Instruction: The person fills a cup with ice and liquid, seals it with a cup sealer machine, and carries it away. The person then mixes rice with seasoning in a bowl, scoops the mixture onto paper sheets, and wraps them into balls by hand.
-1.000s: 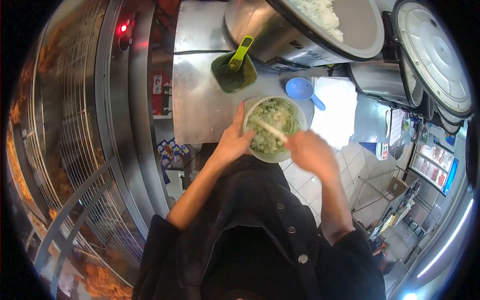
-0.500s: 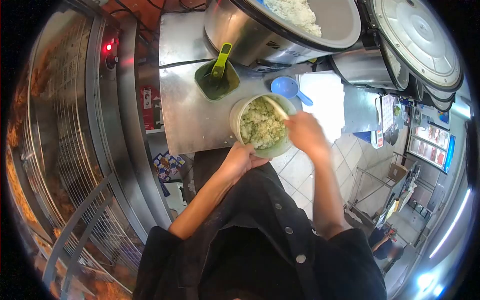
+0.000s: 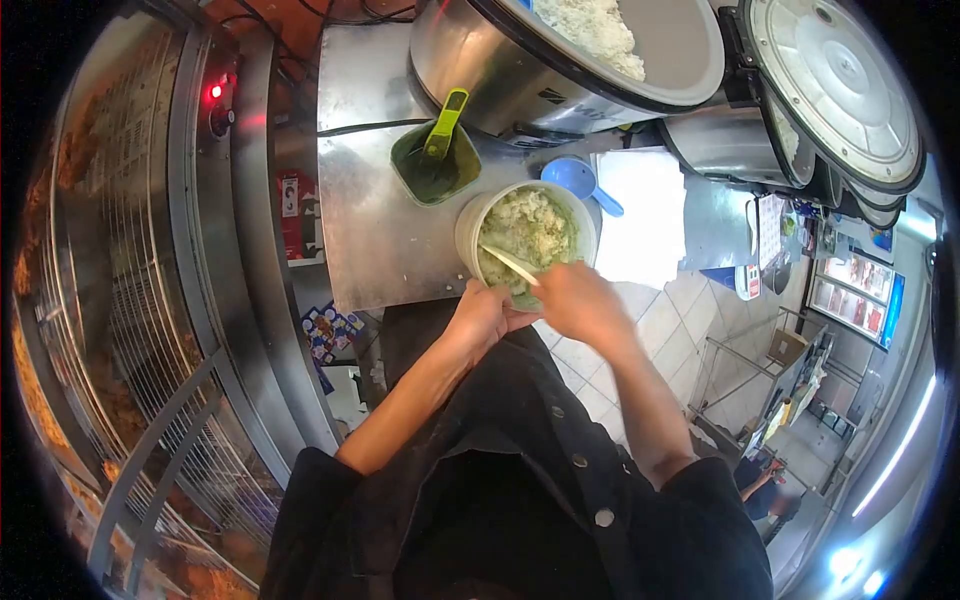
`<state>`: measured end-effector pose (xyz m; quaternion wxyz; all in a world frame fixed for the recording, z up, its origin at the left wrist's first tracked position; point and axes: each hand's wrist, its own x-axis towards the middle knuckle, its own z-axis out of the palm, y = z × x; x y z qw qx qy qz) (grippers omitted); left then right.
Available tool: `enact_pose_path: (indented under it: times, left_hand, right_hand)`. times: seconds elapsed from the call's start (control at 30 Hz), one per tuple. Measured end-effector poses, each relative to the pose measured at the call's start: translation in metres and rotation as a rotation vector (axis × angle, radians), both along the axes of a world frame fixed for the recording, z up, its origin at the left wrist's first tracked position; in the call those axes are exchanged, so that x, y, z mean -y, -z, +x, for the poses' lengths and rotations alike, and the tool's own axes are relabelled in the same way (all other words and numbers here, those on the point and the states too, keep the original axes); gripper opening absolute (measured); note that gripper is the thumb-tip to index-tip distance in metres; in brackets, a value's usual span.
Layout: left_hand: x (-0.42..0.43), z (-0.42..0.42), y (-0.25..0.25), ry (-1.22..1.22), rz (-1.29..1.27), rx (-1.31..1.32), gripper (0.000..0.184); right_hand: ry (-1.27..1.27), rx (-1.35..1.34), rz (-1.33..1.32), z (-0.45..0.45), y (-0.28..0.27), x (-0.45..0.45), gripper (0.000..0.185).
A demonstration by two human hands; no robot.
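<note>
A round pale tub (image 3: 469, 235) with green-tinted rice (image 3: 530, 222) in it is at the counter's front edge. My left hand (image 3: 482, 318) is closed on the tub's near rim. In my right hand (image 3: 580, 303) is a pale paddle (image 3: 512, 264), its blade down in the rice. Behind the tub, to the left, a square dark green container (image 3: 465, 165) holds a bright green scoop (image 3: 447, 120). A blue ladle (image 3: 572, 178) lies just behind the tub on the right, its handle over white paper (image 3: 640, 220).
A large rice cooker (image 3: 480, 70) with white rice stands at the back of the metal counter (image 3: 370, 230). Another cooker and an open lid (image 3: 835, 70) are to its right. A glass-fronted cabinet (image 3: 140, 300) runs along the left. Another person (image 3: 765, 495) is at the far lower right.
Over the last second my left hand has shifted from the tub's left side to its near rim. The paddle has swung through the rice from the back right to the front left.
</note>
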<state>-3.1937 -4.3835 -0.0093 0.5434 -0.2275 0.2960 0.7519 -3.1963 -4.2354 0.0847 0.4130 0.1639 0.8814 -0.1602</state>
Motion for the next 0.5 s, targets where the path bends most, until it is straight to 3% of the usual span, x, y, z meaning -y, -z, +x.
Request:
enact_pose_path:
  times: [0.07, 0.23, 0.37, 0.5]
  left_hand:
    - [-0.002, 0.000, 0.000, 0.031, -0.002, 0.010, 0.053]
    - [-0.005, -0.001, -0.005, 0.061, 0.012, -0.031, 0.056]
    - [-0.003, 0.000, 0.008, 0.019, 0.076, 0.032, 0.055]
    - [-0.006, 0.000, 0.006, -0.052, 0.029, 0.030, 0.037]
  right_hand:
    - [0.024, -0.135, 0.047, 0.001, 0.030, 0.011, 0.023]
    - [0.213, -0.172, 0.080, -0.009, 0.018, -0.021, 0.024]
    - [0.064, -0.058, 0.024, -0.002, 0.017, -0.012, 0.025]
    - [-0.064, -0.015, 0.051, 0.007, -0.002, -0.002, 0.025]
